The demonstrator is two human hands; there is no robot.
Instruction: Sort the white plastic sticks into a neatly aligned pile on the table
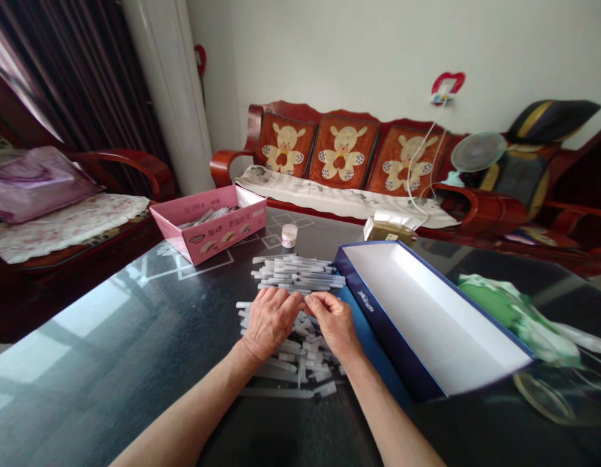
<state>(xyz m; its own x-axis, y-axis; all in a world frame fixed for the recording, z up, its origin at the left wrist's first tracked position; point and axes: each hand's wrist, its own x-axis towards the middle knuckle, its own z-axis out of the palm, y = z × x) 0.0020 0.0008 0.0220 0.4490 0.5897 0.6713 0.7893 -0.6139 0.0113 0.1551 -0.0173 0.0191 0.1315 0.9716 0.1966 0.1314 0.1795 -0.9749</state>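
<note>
Head view: a pink carton [208, 224] sits near the far edge of the table [110, 337]; the left hand [270, 321] curves over white plastic sticks [295, 272], fingertips meeting the pinched right hand [333, 324], its hold hidden; an open blue box [427, 318] lies right.

Slim translucent white plastic sticks [295, 272] lie on the dark glossy table [110, 389]; the far batch sits roughly side by side, running crosswise; the nearer ones form a loose crisscrossed heap [305, 360]; one long stick [276, 392] lies straight along its front edge.
</note>
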